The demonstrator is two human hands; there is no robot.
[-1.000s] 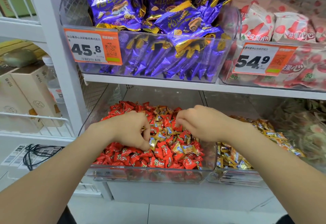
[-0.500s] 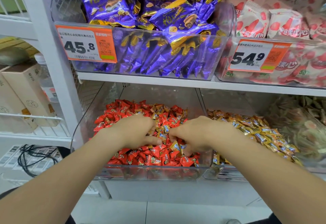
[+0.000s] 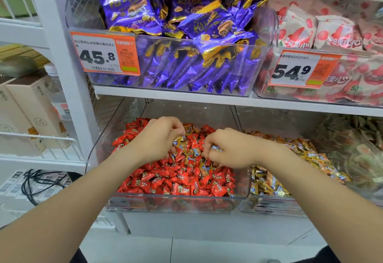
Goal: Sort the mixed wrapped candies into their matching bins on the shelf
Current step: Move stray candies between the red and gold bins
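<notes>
Under purple packets (image 3: 199, 28), left hand (image 3: 156, 139) and right hand (image 3: 231, 149) pinch gold candies (image 3: 180, 142) among reds (image 3: 176, 182).

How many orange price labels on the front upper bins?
2: the 45.8 label on the purple-packet bin, left; the 54.9 label on the pink-packet bin, right. Others may lie offscreen.

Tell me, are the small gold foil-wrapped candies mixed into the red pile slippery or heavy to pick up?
Probably light: the right hand seems to pinch one of the small gold foil-wrapped candies with just fingertips. Likely slippery and crinkly, since the wrappers look shiny. Pushed, they'd probably slide, not roll, being flattish pillow shapes.
</notes>
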